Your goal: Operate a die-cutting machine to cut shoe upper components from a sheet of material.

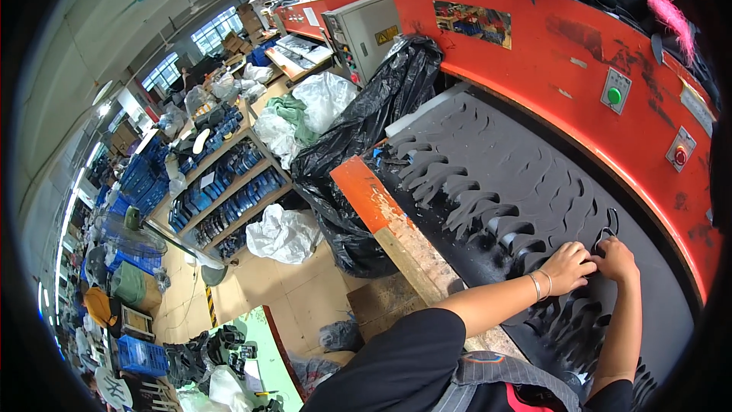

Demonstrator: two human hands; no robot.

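Observation:
My two hands meet over a dark grey foam-like sheet point(503, 137) scored with many curved cuts. My right hand point(616, 261) is closed at the base of a thin, dark, loop-shaped frame point(612, 221), which looks like a cutting die. Close against it, my left hand point(566, 268) has its fingers bent together, the tips by the right fingers; what they hold, if anything, is hidden. Curved dark cut pieces point(469, 210) stand in a row along the sheet's near side, and more of them point(572, 324) lie below my left wrist.
A red machine beam point(549, 38) runs behind the sheet, with a green button point(614, 96) and a red button point(680, 155). A worn wooden edge point(415, 255) borders the sheet. Black plastic point(347, 206) hangs at left, beside shelves of blue pieces point(229, 191).

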